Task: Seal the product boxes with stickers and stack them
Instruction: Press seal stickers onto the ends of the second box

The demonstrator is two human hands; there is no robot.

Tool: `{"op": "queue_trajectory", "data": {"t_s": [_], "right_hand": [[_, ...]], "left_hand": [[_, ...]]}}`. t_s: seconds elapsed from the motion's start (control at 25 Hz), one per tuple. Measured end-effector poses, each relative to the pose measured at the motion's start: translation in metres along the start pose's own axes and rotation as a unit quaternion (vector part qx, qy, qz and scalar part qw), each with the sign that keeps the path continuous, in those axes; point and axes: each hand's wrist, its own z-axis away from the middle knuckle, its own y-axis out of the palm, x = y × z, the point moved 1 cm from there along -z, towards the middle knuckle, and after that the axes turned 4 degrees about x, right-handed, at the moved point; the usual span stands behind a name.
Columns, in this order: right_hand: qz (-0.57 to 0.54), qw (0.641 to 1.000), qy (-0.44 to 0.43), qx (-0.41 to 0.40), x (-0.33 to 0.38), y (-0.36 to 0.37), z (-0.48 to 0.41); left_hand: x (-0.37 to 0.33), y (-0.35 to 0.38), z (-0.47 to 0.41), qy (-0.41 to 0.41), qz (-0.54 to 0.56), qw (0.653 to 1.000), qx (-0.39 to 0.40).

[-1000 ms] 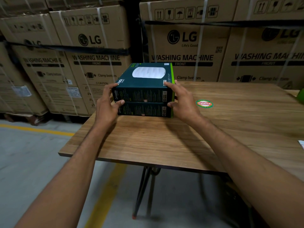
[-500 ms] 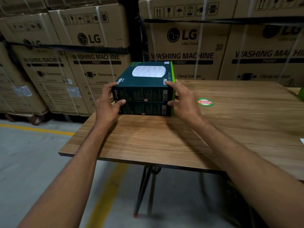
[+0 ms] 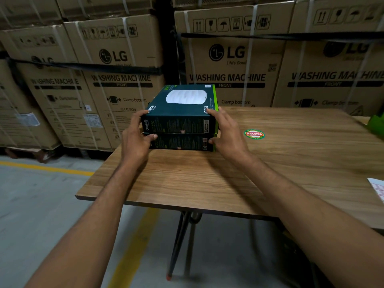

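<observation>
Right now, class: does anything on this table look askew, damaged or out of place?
Nothing is damaged. The top box sits nearly square on the lower box, both hands steadying the stack. One round sticker is stuck on the bare table, not a box.

A wooden table [image 3: 187,183] bears two stacked boxes [image 3: 180,140] and a round sticker [image 3: 254,134].
</observation>
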Motion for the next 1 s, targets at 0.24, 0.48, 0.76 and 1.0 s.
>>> {"op": "queue_trajectory", "data": {"t_s": [0.24, 0.48, 0.76, 1.0], "right_hand": [[0.043, 0.99, -0.093, -0.095, 0.003, -0.02, 0.013], [-0.013, 0.98, -0.169, -0.1, 0.059, -0.114, -0.001], [-0.184, 0.968, -0.142, -0.092, 0.105, -0.203, -0.019], [-0.341, 0.937, -0.028, -0.075, 0.095, -0.197, -0.036]], "left_hand": [[-0.02, -0.016, 0.027, 0.067, -0.022, 0.997, -0.02], [-0.071, -0.046, 0.002, 0.097, 0.105, 0.983, -0.117], [-0.068, -0.033, -0.007, -0.001, 0.157, 0.985, 0.069], [-0.058, -0.041, -0.005, -0.072, 0.163, 0.971, 0.162]]}}
